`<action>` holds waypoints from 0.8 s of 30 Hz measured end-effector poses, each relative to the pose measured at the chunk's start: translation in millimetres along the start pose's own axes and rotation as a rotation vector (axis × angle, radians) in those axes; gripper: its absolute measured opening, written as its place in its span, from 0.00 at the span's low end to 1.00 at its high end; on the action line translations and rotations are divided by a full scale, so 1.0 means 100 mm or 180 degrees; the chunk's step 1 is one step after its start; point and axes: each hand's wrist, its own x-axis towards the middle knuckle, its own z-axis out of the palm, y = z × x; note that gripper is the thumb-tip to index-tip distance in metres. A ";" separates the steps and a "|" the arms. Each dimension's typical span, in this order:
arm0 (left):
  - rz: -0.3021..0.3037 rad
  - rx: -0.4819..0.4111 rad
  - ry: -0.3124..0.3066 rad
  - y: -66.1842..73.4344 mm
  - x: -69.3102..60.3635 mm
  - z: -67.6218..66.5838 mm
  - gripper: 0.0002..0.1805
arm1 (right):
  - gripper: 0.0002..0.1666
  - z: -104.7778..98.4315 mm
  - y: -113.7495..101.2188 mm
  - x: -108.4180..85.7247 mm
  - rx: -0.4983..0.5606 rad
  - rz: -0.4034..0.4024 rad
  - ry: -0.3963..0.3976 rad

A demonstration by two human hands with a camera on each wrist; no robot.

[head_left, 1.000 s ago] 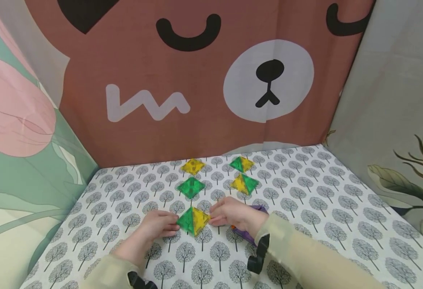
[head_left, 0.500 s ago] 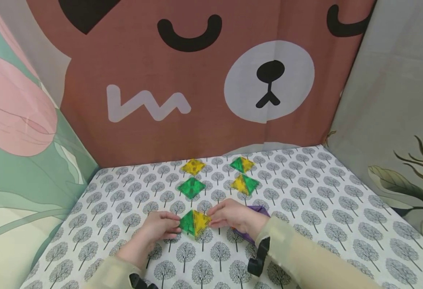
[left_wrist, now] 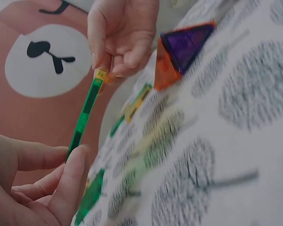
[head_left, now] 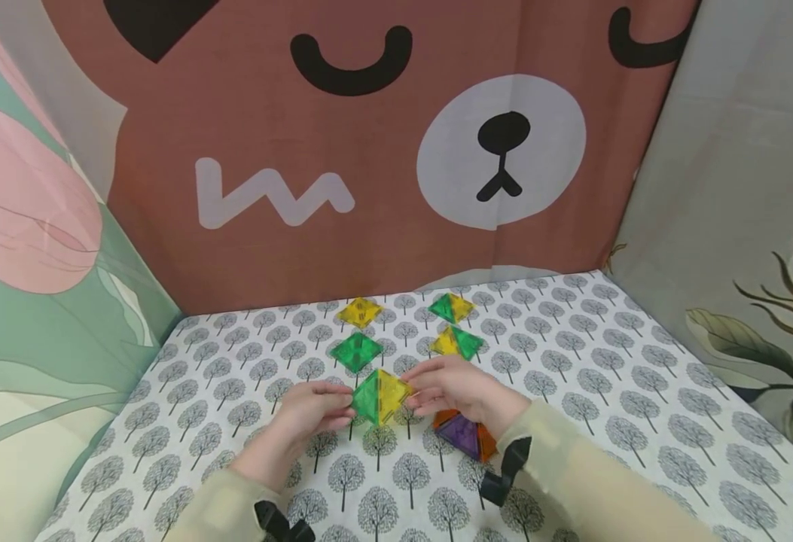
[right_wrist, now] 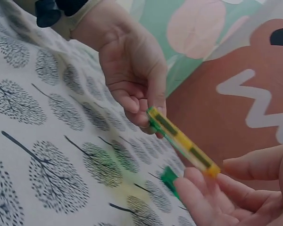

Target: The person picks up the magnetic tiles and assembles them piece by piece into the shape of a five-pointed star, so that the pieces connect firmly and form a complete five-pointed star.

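Observation:
A diamond of two translucent triangular magnetic tiles (head_left: 392, 394), one green and one yellow, hangs above the cloth between both hands. My left hand (head_left: 316, 412) pinches its green corner between thumb and fingers. At the opposite yellow corner, my right hand (head_left: 455, 391) pinches the tile. Seen edge-on in the left wrist view, the green tile (left_wrist: 83, 117) spans from one hand to the other. In the right wrist view the yellow edge (right_wrist: 184, 143) shows its dark inset strips, with the green tile behind it.
Beyond the hands lie a green diamond (head_left: 357, 351), a yellow diamond (head_left: 360, 312) and two green-and-yellow diamonds (head_left: 451, 308). A purple and orange tile piece (head_left: 460, 435) sits beneath my right wrist. Tree-patterned cloth (head_left: 572, 452) covers the table; printed curtains (head_left: 267, 256) enclose it.
Both hands have raised the green-and-yellow diamond off the cloth and shifted it slightly right. More of the purple and orange piece shows now. The other diamonds stay put.

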 end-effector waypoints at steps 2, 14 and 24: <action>0.0036 -0.0017 -0.0036 0.05 0.00 0.06 0.13 | 0.17 -0.06 -0.02 -0.05 -0.0078 0.0015 0.0051; 0.0153 0.0066 -0.0370 0.20 0.09 0.36 0.16 | 0.16 -0.39 -0.07 -0.22 -0.0251 -0.0040 0.0281; 0.0152 0.0184 -0.0524 0.25 0.21 0.63 0.16 | 0.15 -0.69 0.00 -0.30 -0.0186 -0.0012 0.0385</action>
